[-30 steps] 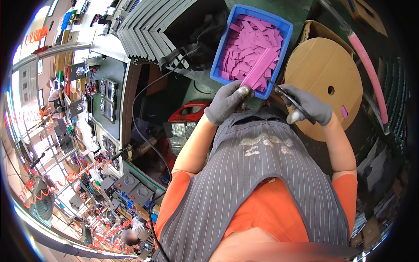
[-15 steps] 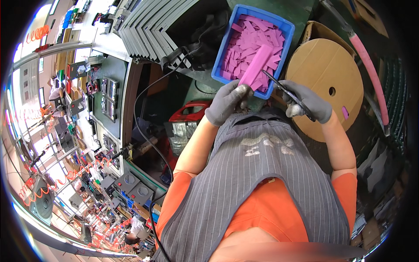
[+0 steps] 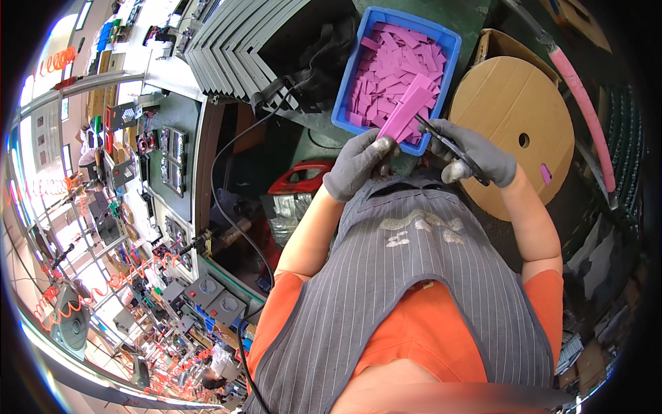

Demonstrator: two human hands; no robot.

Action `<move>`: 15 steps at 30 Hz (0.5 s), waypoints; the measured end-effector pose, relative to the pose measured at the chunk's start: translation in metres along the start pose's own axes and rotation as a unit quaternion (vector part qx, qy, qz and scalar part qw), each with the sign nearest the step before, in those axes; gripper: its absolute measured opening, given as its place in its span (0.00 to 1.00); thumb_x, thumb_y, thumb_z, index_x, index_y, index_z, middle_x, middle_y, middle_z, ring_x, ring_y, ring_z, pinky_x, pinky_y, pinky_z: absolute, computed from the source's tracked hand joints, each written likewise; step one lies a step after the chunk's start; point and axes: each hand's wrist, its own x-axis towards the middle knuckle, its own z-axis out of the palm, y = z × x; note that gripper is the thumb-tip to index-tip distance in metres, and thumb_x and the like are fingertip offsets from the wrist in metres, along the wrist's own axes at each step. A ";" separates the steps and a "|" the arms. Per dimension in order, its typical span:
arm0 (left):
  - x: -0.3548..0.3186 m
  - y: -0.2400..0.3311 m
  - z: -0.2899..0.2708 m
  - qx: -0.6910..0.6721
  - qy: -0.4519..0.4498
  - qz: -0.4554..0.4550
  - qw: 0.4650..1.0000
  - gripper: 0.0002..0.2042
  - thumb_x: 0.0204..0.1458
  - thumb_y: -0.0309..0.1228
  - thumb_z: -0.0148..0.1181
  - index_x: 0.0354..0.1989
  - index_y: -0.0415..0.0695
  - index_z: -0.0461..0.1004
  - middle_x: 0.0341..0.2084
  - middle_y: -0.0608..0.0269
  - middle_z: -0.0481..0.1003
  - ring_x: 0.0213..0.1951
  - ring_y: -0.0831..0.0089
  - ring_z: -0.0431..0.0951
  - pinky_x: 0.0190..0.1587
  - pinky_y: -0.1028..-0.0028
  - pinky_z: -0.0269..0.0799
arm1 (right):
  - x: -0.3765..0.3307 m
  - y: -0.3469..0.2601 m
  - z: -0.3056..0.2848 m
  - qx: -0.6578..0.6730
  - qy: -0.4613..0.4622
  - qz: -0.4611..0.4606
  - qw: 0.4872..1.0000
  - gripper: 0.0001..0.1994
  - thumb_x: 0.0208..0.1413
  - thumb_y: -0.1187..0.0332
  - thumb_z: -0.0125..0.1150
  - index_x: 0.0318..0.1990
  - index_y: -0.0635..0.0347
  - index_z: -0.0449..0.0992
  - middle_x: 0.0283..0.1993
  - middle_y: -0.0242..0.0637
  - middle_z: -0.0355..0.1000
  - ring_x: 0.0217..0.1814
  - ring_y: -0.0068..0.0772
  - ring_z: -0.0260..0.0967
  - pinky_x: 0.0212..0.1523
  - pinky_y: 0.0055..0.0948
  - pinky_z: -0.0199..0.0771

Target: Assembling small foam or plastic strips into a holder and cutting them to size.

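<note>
A busy workshop spreads to your left, its counter [image 3: 181,103] carrying dark flat parts, while a round cardboard disc [image 3: 493,103] sits to your right. Ahead, a blue bin [image 3: 449,69] holds a heap of loose pink pieces [image 3: 396,58]. The pink strip [image 3: 408,110] slants above that heap, its near end pinched in the closed fingers of your gloved left hand [image 3: 358,165]. Your gloved right hand [image 3: 479,157] has its fingers curled round dark scissors [image 3: 447,142], tips close to the strip's right edge; you can't tell whether they touch it. The strip should feel light, thin and easily bent, probably not fragile, so the near end is a sensible hold, leaving the far part free. It looks matt, evenly pink and straight-sided, with a lengthwise line that could be a fold or a second layer.
</note>
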 end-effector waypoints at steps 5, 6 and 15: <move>0.000 -0.004 -0.004 -0.045 0.032 -0.002 0.998 0.14 0.58 0.40 0.45 0.33 0.41 0.69 0.16 0.71 0.65 0.18 0.83 0.63 0.21 0.83 0.57 | -0.005 0.004 -0.002 -0.001 -0.011 0.030 0.999 0.53 0.24 0.44 0.75 0.59 0.64 0.57 0.37 0.29 0.60 0.38 0.21 0.58 0.37 0.19 0.62; 0.000 -0.004 -0.004 -0.041 0.023 0.000 0.999 0.14 0.58 0.40 0.44 0.33 0.42 0.69 0.16 0.71 0.65 0.18 0.83 0.63 0.22 0.83 0.57 | -0.005 0.011 -0.002 0.000 -0.008 0.024 1.000 0.53 0.25 0.44 0.75 0.59 0.64 0.57 0.37 0.29 0.60 0.38 0.22 0.58 0.38 0.19 0.62; 0.003 -0.007 0.000 -0.020 0.000 0.001 1.000 0.14 0.57 0.39 0.47 0.33 0.40 0.69 0.17 0.71 0.65 0.18 0.84 0.63 0.21 0.83 0.57 | 0.002 0.014 0.002 -0.004 0.007 0.003 1.000 0.51 0.27 0.46 0.75 0.59 0.64 0.57 0.36 0.28 0.59 0.37 0.22 0.57 0.38 0.20 0.60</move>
